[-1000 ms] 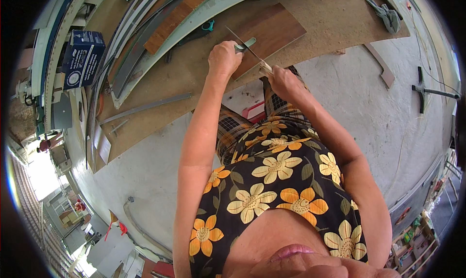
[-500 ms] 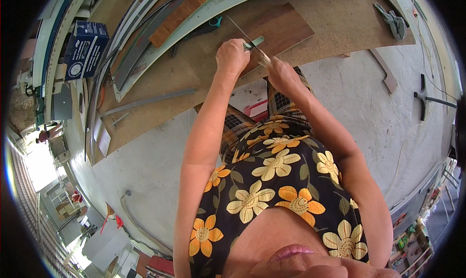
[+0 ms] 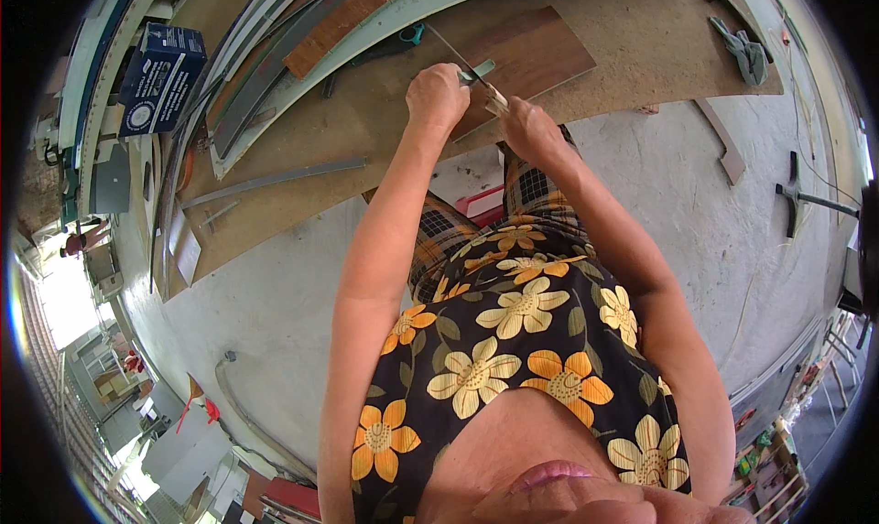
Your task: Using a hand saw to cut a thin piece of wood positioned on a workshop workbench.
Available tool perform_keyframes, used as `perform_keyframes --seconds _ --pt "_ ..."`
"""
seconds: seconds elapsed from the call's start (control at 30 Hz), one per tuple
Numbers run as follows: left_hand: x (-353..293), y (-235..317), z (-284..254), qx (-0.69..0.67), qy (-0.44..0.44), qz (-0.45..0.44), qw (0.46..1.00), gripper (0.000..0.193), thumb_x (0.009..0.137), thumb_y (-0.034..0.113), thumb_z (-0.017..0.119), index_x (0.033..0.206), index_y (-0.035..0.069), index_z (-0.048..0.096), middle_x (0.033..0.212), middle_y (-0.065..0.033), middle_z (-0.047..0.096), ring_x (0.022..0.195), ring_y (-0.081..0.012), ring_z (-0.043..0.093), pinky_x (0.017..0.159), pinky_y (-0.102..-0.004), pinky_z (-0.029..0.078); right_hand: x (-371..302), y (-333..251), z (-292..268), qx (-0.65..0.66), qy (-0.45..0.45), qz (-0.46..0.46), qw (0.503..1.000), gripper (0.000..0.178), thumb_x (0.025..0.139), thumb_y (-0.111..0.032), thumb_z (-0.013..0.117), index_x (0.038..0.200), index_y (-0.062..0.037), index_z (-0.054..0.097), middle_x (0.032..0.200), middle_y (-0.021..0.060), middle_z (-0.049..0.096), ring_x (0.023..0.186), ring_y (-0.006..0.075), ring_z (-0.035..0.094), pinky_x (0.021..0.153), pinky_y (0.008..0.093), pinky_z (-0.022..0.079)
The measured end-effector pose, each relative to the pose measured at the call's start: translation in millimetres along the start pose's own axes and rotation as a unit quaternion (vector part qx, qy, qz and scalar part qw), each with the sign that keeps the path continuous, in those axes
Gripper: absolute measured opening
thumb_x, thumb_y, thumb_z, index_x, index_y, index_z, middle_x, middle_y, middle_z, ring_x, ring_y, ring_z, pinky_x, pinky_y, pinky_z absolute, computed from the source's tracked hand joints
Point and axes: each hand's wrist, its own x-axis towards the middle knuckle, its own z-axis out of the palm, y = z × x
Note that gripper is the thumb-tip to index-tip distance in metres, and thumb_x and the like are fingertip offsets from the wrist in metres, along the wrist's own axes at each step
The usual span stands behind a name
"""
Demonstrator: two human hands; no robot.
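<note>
My left hand (image 3: 438, 96) is closed around a pale green flat strip (image 3: 482, 69), whose end sticks out to the right past my fingers. In my right hand (image 3: 533, 130) is the light wooden handle of a file (image 3: 496, 100), gripped between closed fingers. Its long thin dark blade crosses the strip slantwise and points away to the far left. Both hands are over the near edge of a dark brown wood-grain board (image 3: 540, 53), which lies on the brown worktop (image 3: 659, 30). My fingers hide part of the strip.
Turquoise-handled scissors (image 3: 412, 34) lie beyond my left hand. Long curved strips (image 3: 265, 80) and a blue box (image 3: 165, 80) are at the left. A grey metal bar (image 3: 275, 181) lies near the front edge. Grey gloves (image 3: 743, 53) rest at the far right.
Both hands have shifted slightly away from me, with the strip and file still held. The file still crosses the strip. The whole view has turned a little.
</note>
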Motion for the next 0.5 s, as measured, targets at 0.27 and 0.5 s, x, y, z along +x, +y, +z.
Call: perform_keyframes --seconds 0.27,0.5 --pt "-1 5 4 0.014 0.019 -0.031 0.999 0.017 0.074 0.019 0.064 0.085 0.008 0.07 0.082 -0.0183 0.068 0.082 -0.0352 0.067 0.075 -0.0447 0.054 -94 55 -13 0.027 -0.02 -0.005 0.999 0.026 0.09 -0.017 0.05 0.106 0.0029 0.055 0.089 0.031 0.061 0.089 0.0491 0.057 0.074 0.0529 0.046" --pt "-16 -30 -1 -0.178 0.109 -0.136 0.968 0.029 0.072 0.023 0.072 0.097 0.007 0.069 0.091 -0.0187 0.068 0.089 -0.0333 0.066 0.075 -0.0428 0.054 -141 41 -75 0.032 -0.077 -0.022 0.996 0.026 0.095 -0.018 0.046 0.105 0.0054 0.055 0.084 0.0306 0.059 0.079 0.0475 0.056 0.067 0.0469 0.045"
